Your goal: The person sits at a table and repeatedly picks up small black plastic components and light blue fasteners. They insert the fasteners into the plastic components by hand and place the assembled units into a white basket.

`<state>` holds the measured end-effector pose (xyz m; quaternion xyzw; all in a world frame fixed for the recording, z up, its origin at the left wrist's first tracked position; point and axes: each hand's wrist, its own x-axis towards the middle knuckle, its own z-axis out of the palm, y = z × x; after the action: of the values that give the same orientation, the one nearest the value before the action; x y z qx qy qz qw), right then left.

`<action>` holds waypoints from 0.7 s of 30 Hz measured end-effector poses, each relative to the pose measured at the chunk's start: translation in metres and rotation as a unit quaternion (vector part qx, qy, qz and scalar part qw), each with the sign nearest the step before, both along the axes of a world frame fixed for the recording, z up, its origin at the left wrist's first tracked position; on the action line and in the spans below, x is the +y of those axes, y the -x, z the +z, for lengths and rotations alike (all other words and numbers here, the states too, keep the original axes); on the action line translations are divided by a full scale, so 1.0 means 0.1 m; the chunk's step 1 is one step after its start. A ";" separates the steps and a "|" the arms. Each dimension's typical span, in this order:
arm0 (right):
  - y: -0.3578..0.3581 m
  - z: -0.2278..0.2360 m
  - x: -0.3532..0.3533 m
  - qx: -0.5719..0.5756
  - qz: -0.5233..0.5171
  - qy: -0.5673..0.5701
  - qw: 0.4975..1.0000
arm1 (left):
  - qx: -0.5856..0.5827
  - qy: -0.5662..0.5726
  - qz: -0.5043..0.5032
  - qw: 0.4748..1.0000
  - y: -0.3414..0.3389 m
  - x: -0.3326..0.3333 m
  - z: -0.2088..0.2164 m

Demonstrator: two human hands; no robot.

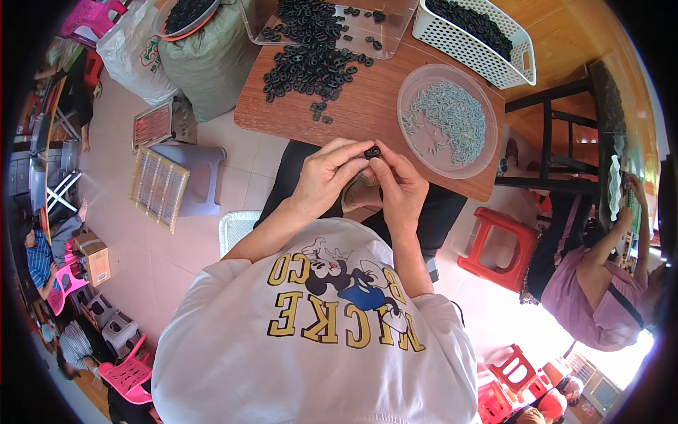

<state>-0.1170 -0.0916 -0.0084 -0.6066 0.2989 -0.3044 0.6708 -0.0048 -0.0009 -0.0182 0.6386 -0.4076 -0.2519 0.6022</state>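
Between the fingertips of both hands, near the front edge of the table, is a small black plastic piece (372, 151). My left hand (323, 175) pinches it from one side with thumb and forefinger. From the other side my right hand (400, 185) closes thumb and forefinger on it. Fingers cover part of the piece, and I cannot tell whether a screw is in it. Beyond the hands lies a heap of similar black pieces (304, 74) with holes, spilling out of a clear plastic bin (361, 32). Right of the hands, a clear round tub (422, 150) holds many small silvery screws (455, 120).
A white perforated basket (459, 55) of black parts stands at the wooden table's (378, 88) far right. Full sacks (212, 78) and a grey stool (205, 180) are on the left. At right are a red stool (498, 244) and another person (593, 290) working.
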 end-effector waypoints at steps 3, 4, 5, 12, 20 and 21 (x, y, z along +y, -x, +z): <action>-0.02 -0.02 0.02 -0.017 -0.014 -0.011 1.000 | -0.029 0.018 0.008 0.999 0.01 0.00 0.01; -0.03 -0.03 0.03 -0.020 -0.020 -0.011 1.000 | -0.049 0.028 0.016 0.998 0.01 -0.01 0.00; -0.03 -0.03 0.04 -0.023 -0.026 -0.011 0.999 | -0.068 0.038 0.024 0.997 0.03 -0.02 0.00; -0.04 -0.10 0.04 -0.013 -0.047 0.024 0.998 | -0.151 0.061 0.049 0.986 0.04 -0.06 -0.07; -0.03 -0.25 0.08 -0.014 -0.060 0.028 0.998 | -0.138 0.079 0.047 0.986 0.05 -0.05 -0.19; -0.03 -0.25 0.09 -0.022 -0.066 0.019 0.997 | -0.138 0.078 0.044 0.986 0.04 -0.05 -0.19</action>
<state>-0.1140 -0.0826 -0.0330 -0.5913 0.3179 -0.3672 0.6438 -0.0087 -0.0056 -0.0377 0.6354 -0.4770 -0.1020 0.5986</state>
